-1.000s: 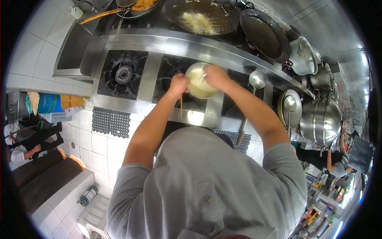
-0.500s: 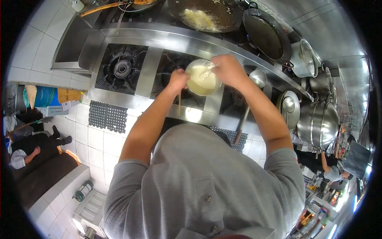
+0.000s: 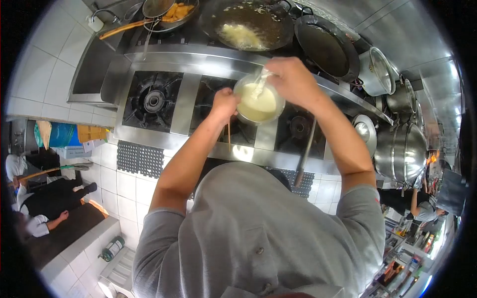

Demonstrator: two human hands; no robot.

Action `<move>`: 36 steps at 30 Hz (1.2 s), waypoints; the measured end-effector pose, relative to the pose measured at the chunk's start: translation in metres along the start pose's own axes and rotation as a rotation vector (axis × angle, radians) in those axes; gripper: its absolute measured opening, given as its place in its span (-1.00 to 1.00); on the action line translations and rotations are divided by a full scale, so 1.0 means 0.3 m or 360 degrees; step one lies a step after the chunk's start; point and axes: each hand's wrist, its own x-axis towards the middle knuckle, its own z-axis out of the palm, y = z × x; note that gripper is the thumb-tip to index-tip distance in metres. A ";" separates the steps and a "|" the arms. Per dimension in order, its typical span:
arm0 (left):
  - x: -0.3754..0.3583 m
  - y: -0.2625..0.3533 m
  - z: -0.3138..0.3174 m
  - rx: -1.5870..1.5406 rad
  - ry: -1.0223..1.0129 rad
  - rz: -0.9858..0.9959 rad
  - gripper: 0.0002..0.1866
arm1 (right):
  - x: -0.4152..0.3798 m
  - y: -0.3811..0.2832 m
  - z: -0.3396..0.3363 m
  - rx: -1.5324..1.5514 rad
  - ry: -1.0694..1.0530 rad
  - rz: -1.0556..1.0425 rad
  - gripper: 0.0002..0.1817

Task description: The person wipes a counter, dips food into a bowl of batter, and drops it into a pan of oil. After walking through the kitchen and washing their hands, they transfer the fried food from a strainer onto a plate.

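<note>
The left hand [image 3: 225, 103] was closed on the bowl [image 3: 281, 106] at 9 o'clock. The right hand [image 3: 290, 79] pinched the coated piece [image 3: 259, 90] at 12 o'clock, likely soft, slippery and best held by its top.

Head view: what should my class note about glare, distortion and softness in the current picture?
Head view: wide-angle distortion bows the stove front and leaves black corners; white glare burns out a patch of that steel below the bowl; paler streaks cross the steel wall; the shelves at lower right look squeezed and soft, their small items too unclear to name.
</note>
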 end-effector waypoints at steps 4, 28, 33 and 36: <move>-0.083 0.232 0.067 -0.0001 0.0003 0.0078 -0.88 | 0.054 -0.032 -0.159 -0.0021 0.0039 -0.0056 -0.85; 0.000 0.546 -0.022 -0.0145 0.0364 0.0304 -0.93 | 0.748 0.317 -0.489 0.0034 0.0272 0.0082 -0.87; -0.091 0.456 -0.189 -0.0189 0.0406 0.0217 -0.96 | 0.928 0.704 -0.218 -0.0702 0.0245 -0.0333 -0.77; -0.124 0.376 -0.268 -0.0210 0.0424 0.0185 -0.95 | 0.917 0.773 -0.103 -0.0188 0.0221 0.0156 -0.71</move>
